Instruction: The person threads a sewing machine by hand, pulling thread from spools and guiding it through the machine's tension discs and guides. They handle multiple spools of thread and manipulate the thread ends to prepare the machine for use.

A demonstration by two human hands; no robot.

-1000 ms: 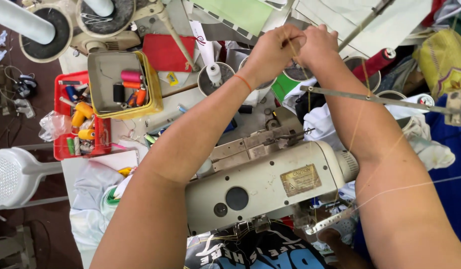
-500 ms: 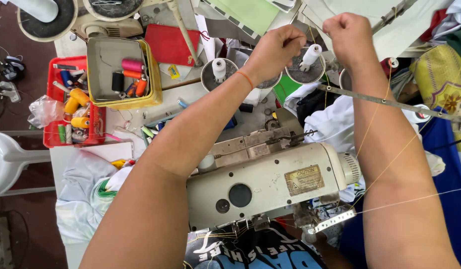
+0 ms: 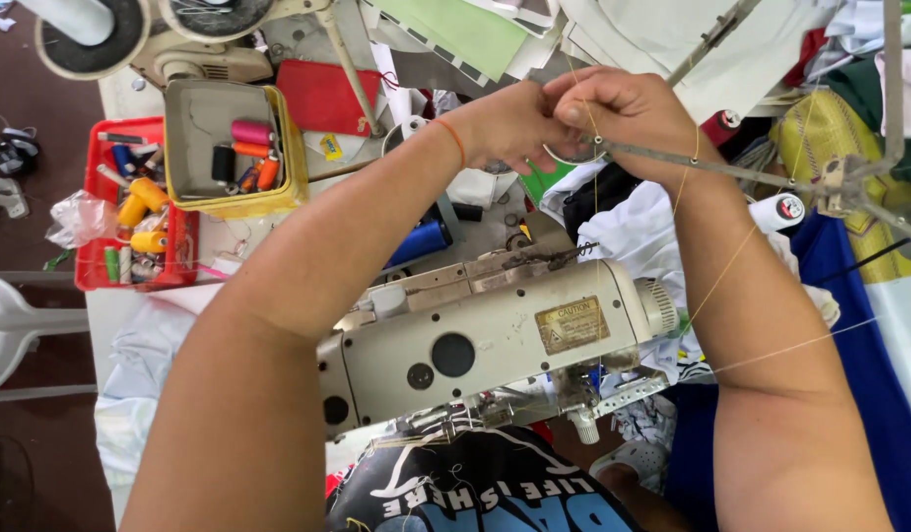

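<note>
Left hand (image 3: 509,123): one, at about 12 o'clock in the view, fingers curled in and its grip pressed together on the thread, knuckles touching the right hand.
Right hand (image 3: 628,113): one, just to the 3 o'clock side of the left hand, grip pinching the same thread between thumb and fingertips, right over the guide bar.
Thread (image 3: 713,271): thin yellowish strand; at least two runs show, one dropping from the hands down toward the machine, one slanting across the right forearm toward 4 o'clock.
Guide bar (image 3: 731,169): one thin metal rod, running from the pinching fingers out toward 3 o'clock.
Wrist band (image 3: 456,141): one, orange, on the left wrist.
Sewing machine (image 3: 495,340): one, cream, with one brass-coloured label plate, lying at the centre of the view between the two forearms.
Yellow tray (image 3: 296,167): one, at 10 o'clock, holding about five small spools, pink, orange and black among them.
Red basket (image 3: 88,271): one, at 9 o'clock, touching the yellow tray's left side, holding several spools, yellow, blue and green; the exact count cannot be told.
Blue cone (image 3: 418,241): one, lying on the bench just above the machine.
White spool (image 3: 780,210): one, at 3 o'clock, beside the right forearm.
Black printed cloth (image 3: 475,483): one piece, at 6 o'clock, under the machine.
</note>
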